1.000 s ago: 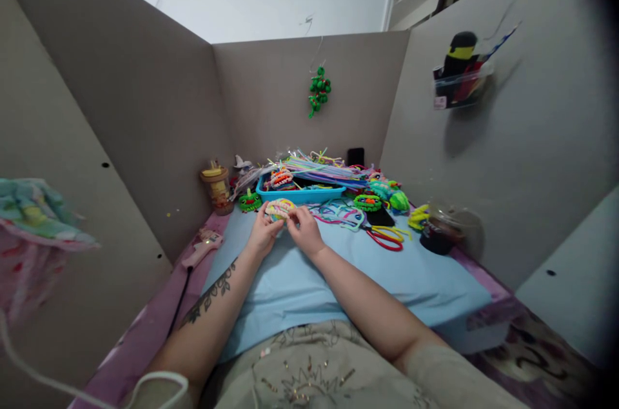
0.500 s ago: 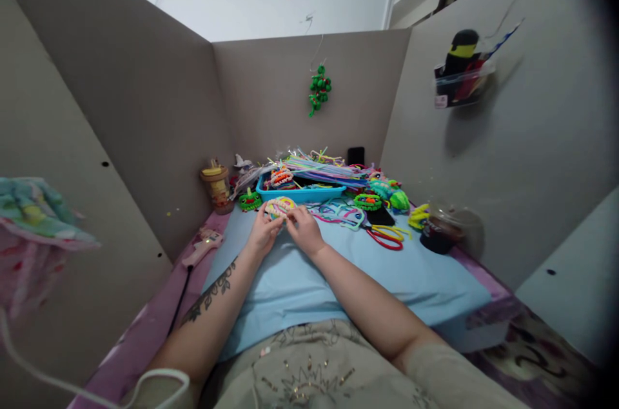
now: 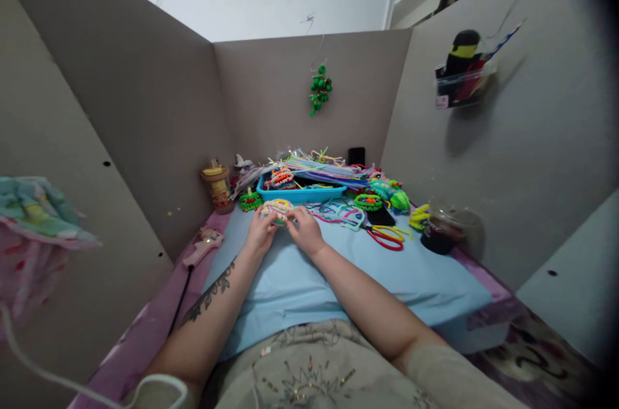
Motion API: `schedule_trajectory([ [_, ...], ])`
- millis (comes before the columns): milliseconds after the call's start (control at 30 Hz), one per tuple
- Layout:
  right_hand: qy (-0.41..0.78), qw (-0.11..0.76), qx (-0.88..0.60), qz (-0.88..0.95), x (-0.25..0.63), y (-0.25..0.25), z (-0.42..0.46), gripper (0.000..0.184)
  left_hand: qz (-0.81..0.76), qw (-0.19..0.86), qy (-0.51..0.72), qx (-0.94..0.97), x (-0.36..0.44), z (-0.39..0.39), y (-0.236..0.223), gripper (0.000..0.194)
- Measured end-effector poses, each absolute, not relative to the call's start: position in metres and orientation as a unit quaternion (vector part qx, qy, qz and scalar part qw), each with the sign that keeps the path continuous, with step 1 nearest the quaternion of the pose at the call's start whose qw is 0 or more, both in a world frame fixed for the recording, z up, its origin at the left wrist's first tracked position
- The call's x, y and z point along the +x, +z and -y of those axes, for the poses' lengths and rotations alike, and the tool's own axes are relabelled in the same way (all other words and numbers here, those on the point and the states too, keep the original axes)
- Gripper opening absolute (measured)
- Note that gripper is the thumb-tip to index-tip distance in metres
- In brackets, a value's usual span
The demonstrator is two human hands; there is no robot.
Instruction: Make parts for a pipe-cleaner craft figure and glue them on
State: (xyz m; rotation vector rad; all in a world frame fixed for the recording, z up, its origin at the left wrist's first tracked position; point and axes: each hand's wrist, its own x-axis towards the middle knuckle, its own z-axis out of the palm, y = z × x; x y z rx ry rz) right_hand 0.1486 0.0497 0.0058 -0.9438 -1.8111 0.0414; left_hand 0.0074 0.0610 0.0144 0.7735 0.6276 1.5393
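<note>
Between my two hands is a small, round pastel piece [image 3: 277,208] of pink, yellow and white fuzzy pipe cleaners. My left hand [image 3: 262,231] grips its left side, fingers closed on the edge. From the right, my right hand [image 3: 306,228] pinches the piece's lower right edge with thumb and fingertips. Both hands are above the blue cloth [image 3: 290,286], just in front of a blue tray [image 3: 304,192]. My fingers hide part of the piece's lower side.
Bundles of pipe cleaners [image 3: 324,170] lie across the tray. To the right are loops of pipe cleaner [image 3: 345,214], scissors [image 3: 387,238] with red and yellow handles, and a lidded drink cup [image 3: 438,235]. A pink glue gun [image 3: 206,246] and a tumbler [image 3: 218,188] stand left.
The pastel piece has been turned slightly in my hands, and more of its face shows. My left hand has shifted a little left. Everything else is in place.
</note>
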Motion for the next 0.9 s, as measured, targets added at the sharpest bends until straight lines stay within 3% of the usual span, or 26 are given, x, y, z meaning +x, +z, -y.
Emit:
schedule_trajectory([
  [900, 0.022, 0.553, -0.357, 0.752, 0.1428, 0.0008, -0.0541, 0.014, -0.264, 0.571, 0.666, 0.4, 0.0154, -0.054, 0.0161, 0.064],
])
